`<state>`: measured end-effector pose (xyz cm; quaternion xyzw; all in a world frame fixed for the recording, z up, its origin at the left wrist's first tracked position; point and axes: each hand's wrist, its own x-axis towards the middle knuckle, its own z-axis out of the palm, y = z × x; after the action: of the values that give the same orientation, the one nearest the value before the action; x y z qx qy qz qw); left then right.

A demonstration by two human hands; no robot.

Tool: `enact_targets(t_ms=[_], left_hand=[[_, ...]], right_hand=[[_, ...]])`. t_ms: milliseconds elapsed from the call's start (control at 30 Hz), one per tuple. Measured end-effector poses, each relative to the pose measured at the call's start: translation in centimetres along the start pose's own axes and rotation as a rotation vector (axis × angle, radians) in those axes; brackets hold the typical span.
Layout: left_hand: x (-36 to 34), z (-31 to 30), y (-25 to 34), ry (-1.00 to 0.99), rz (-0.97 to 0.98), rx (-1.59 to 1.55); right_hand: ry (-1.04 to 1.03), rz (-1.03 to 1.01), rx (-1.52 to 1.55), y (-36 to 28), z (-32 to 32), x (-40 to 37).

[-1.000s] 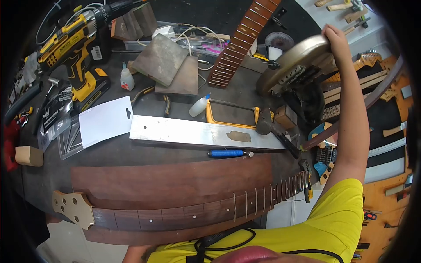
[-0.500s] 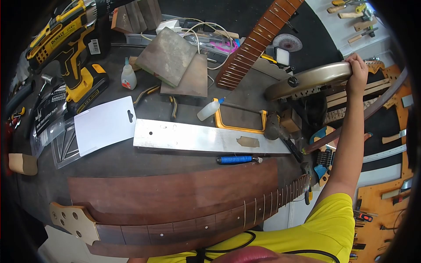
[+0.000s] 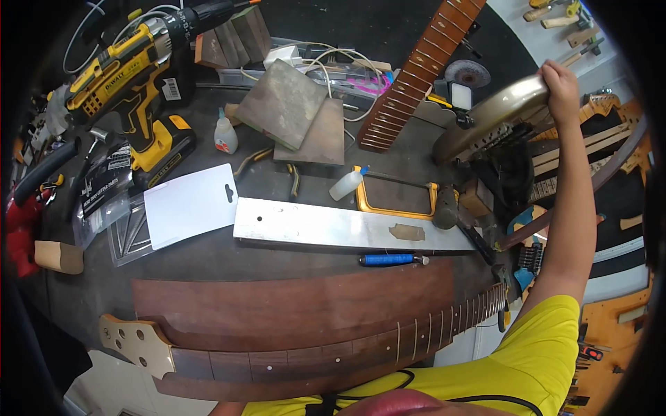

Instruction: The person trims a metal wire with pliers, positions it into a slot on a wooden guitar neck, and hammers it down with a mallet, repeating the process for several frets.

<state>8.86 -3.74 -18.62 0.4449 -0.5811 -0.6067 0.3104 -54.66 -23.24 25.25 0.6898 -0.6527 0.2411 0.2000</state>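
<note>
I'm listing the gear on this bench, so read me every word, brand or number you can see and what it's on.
"DEWALT": on the yellow drill.
Too small to read: the barcode label on the drill.
Too blurred to read: white lettering on the black packet beside the white card.
No lettering shows on the guitar body in the right hand.

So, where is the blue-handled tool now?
In the head view, the blue-handled tool lies right of centre, between the long flat aluminium bar and the dark brown wooden board.
</note>
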Motion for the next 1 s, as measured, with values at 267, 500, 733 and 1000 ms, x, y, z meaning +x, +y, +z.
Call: enact_targets(t_ms=[267, 500, 733, 1000], left_hand=[[-0.1, 0.1, -0.1, 0.009, 0.009, 0.024], [0.4, 0.1, -0.1, -0.006, 0.051, 0.04], [1.2, 0.7, -1.3, 0.0, 0.156, 0.063], [1.7, 1.3, -4.3, 0.021, 0.315, 0.11]], right_hand=[[-0.143, -0.012, 0.016, 3.9, 2.9, 5.6], [-0.157, 0.137, 0.044, 10.6, 6.8, 9.3], [-0.047, 0.144, -0.156, 1.2, 8.8, 6.0], [0.395, 0.248, -0.437, -1.2, 9.7, 3.2]])
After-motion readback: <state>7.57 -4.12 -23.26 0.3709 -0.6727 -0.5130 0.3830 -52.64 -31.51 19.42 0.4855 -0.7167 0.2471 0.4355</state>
